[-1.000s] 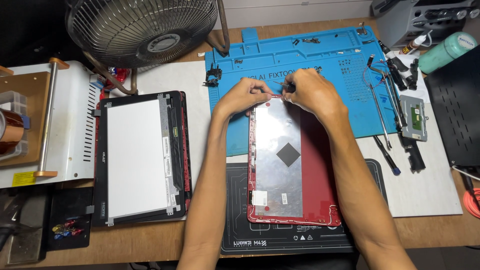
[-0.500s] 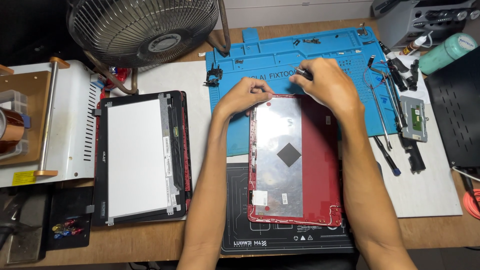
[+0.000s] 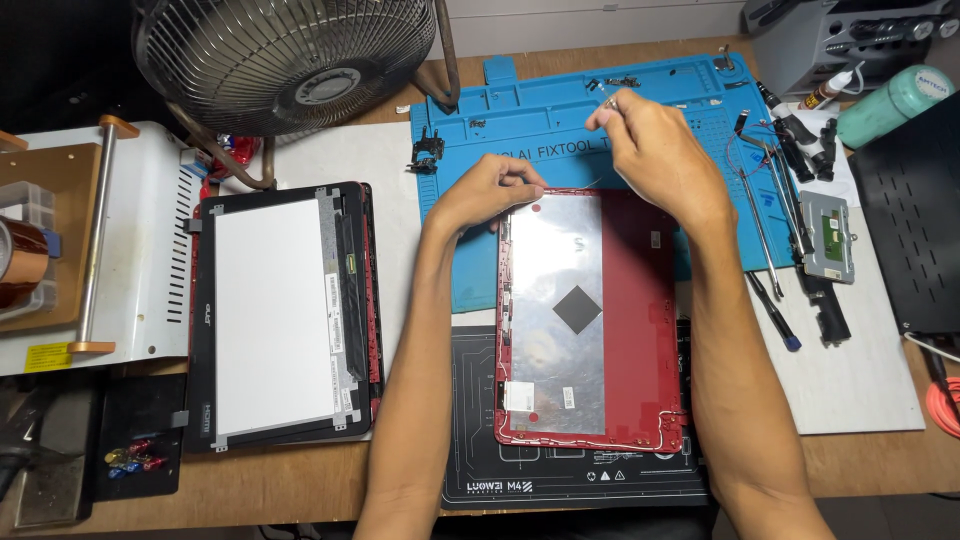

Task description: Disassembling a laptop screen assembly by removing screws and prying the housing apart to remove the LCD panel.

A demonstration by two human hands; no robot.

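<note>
1. Centre frame: red laptop lid (image 3: 640, 330), thin, light, flexible (we judge); hold it by its edges.
2. Left hand (image 3: 490, 195) pinches its top edge.
3. Right hand (image 3: 655, 150) pinches a small part, upper centre.

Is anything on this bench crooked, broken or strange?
Nothing looks damaged or spilled. The red laptop lid lies squarely on the mats, the left hand rests on its top edge, and the screen panel lies straight beside it.

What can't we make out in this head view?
- Small item pinched by the right hand: too small to identify.
- Top-left corner of the red laptop lid: covered by the left hand.
- Fan: cut off by the top edge.
</note>
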